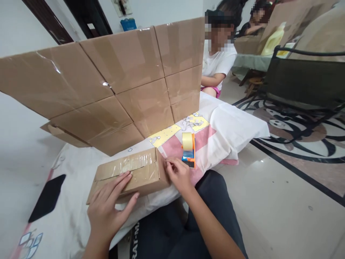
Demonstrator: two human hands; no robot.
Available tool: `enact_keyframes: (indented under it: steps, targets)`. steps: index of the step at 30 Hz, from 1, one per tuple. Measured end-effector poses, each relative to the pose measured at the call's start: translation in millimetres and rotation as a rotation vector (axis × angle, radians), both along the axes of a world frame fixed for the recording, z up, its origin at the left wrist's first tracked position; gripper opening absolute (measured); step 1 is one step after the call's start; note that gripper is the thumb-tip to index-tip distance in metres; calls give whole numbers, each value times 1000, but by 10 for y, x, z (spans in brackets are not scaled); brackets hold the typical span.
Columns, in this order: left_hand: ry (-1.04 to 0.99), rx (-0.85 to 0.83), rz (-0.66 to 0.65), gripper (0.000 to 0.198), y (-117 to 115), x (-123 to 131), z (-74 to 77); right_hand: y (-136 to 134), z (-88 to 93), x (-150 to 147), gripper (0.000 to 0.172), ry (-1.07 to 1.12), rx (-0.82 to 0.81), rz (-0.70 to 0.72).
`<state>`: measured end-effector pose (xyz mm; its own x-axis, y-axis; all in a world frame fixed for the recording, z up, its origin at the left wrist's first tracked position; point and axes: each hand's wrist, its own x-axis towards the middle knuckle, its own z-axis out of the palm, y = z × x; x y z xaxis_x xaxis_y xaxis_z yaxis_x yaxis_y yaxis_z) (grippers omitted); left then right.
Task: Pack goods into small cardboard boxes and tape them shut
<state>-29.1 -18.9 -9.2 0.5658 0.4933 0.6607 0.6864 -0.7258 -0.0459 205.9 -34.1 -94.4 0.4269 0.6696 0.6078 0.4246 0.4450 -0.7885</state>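
A brown cardboard box lies on the cloth-covered table, with shiny clear tape across its top seam. My left hand rests on the box's top and near side, fingers stretched and thumb apart. At the box's right end is my right hand, its fingertips pinched together against the upper edge. Whatever lies between those fingertips is too small to make out. Just beyond my right hand, an orange and blue tape dispenser carries a roll of tape.
Behind the box stands a tall wall of taped cardboard. A black flat pad lies at the table's left. Past the cardboard sits a person in a white shirt. A dark chair stands at the right; another person is farther back.
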Motion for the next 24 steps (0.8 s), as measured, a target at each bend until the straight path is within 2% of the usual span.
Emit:
enact_keyframes:
  steps: [8, 13, 17, 20, 24]
  targets:
    - [-23, 21, 76, 40, -44, 91, -8, -156, -71, -10, 15, -72, 6, 75]
    - [-20, 13, 104, 39, -61, 98, -7, -228, -23, -27, 20, -150, -25, 137]
    - [12, -4, 93, 41, -50, 95, 5, -294, 54, -70, 20, -69, -84, 183]
    - [21, -2, 97, 41, -50, 118, -5, -317, 45, -122, 20, 16, -94, 223]
    - [10, 0, 189, 49, -139, 234, -79, -356, -7, -154, 32, 48, -93, 235]
